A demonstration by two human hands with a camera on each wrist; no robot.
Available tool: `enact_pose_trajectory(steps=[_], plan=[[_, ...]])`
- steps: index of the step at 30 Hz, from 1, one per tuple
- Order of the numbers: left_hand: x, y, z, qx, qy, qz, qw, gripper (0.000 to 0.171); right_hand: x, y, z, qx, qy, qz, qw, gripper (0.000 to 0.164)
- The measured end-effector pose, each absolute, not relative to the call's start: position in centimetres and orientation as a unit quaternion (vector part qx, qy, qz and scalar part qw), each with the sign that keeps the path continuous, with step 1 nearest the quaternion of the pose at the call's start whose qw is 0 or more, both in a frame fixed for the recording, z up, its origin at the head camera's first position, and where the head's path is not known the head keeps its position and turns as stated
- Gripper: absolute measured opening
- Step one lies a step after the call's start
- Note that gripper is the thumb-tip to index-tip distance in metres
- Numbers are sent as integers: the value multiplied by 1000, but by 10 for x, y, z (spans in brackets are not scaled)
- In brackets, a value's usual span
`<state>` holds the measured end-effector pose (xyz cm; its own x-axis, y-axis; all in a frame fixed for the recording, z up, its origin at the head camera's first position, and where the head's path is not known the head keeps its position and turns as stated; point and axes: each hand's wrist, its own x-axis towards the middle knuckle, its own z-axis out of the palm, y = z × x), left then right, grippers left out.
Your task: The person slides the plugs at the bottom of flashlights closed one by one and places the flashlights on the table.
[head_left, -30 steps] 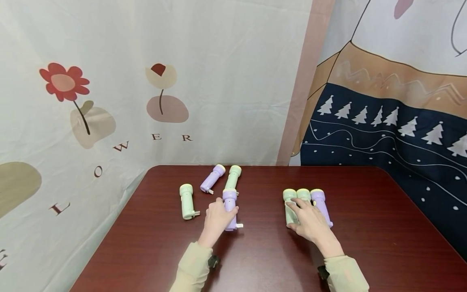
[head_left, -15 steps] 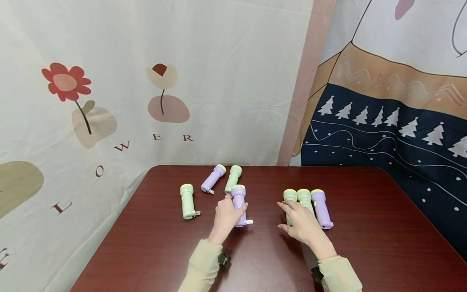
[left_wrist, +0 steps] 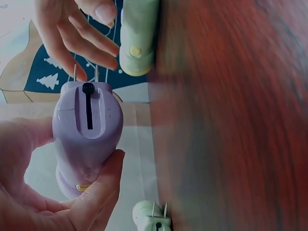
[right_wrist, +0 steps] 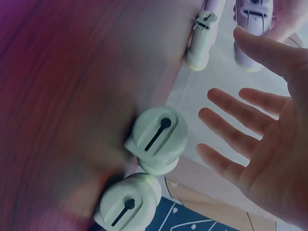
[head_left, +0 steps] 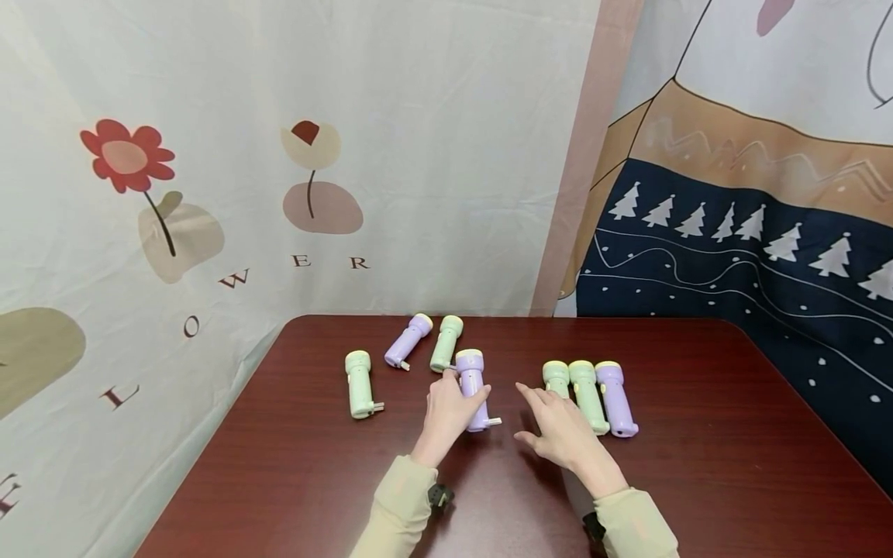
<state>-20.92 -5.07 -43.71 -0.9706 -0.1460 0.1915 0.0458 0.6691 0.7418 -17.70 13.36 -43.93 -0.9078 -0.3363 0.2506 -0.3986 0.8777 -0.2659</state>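
The person's left hand [head_left: 449,411] and right hand [head_left: 563,434] are bare, emerging from a pale yellow left sleeve [head_left: 396,505] and matching right sleeve [head_left: 635,523]. A small black gadget [head_left: 440,495] sits at the left cuff, a second gadget [head_left: 594,528] at the right.

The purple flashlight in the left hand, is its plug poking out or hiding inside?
Poking out: the left wrist view shows two metal prongs sticking from the purple flashlight.

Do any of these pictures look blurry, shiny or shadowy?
Head view: mostly crisp and evenly lit, with a pale sheen on the table and soft shadows near the left hand and right hand; left wrist view: duller, the table's grain smeared, the purple flashlight fairly sharp; right wrist view: the table blurred, purplish toward the upper left.
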Motion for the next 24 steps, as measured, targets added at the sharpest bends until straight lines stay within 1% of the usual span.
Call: enact_pose_trajectory(steps=[4, 8, 15, 24], plan=[[-209, -47, -436, 19, -904, -411, 120, 51, -176, 129, -439, 195, -963, 161, 92, 67], [-208, -43, -435, 16, -902, -414, 120, 52, -176, 126, -440, 207, -959, 165, 102, 65], [-208, -38, -435, 19, -901, -420, 110, 52, -176, 119, -441, 238, -947, 169, 134, 60], [-209, -33, -435, 22, -901, -421, 105, 49, -177, 116, -443, 256, -939, 140, 184, 53]])
